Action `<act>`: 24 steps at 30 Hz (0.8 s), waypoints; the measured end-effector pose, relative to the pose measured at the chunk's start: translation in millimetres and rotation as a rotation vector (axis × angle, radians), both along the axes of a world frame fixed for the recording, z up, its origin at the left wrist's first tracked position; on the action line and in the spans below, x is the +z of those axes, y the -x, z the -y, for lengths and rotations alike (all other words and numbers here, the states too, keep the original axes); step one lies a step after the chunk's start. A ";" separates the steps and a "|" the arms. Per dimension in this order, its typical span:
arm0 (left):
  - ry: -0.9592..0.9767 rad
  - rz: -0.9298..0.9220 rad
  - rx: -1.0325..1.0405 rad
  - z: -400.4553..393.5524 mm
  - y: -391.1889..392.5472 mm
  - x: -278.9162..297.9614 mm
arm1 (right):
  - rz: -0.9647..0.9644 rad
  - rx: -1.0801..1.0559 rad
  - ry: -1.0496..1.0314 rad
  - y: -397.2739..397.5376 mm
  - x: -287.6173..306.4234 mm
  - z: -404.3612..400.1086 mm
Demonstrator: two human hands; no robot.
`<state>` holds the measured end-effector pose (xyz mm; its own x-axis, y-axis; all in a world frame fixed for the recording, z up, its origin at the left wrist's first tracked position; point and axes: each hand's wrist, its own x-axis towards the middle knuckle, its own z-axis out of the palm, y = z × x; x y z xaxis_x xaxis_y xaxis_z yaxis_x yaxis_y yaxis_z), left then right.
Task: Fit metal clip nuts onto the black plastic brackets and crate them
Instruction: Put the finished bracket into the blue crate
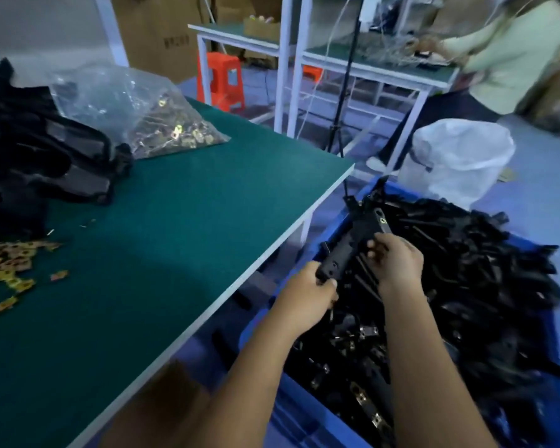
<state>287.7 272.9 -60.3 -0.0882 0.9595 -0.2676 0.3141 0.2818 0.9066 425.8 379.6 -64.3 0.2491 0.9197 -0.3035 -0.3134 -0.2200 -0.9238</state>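
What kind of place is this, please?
Probably a small factory assembly area: a green-topped workbench, a bag of metal clip nuts, and a blue crate heaped with black brackets.

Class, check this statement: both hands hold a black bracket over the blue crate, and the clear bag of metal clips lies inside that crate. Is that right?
Not quite. The head view shows the left hand and right hand holding the black bracket over the blue crate, but the clear bag of clips lies on the green table, not in the crate.
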 end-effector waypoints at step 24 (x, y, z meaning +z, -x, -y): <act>-0.452 0.172 0.407 95.7 137.8 102.4 | 0.138 0.177 -0.519 259.8 131.4 85.2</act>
<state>149.9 177.2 42.1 -0.4616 0.8799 0.1130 0.1012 -0.0743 0.9921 165.9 294.3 67.1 0.0828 0.9710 0.2243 -0.1818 0.2360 -0.9546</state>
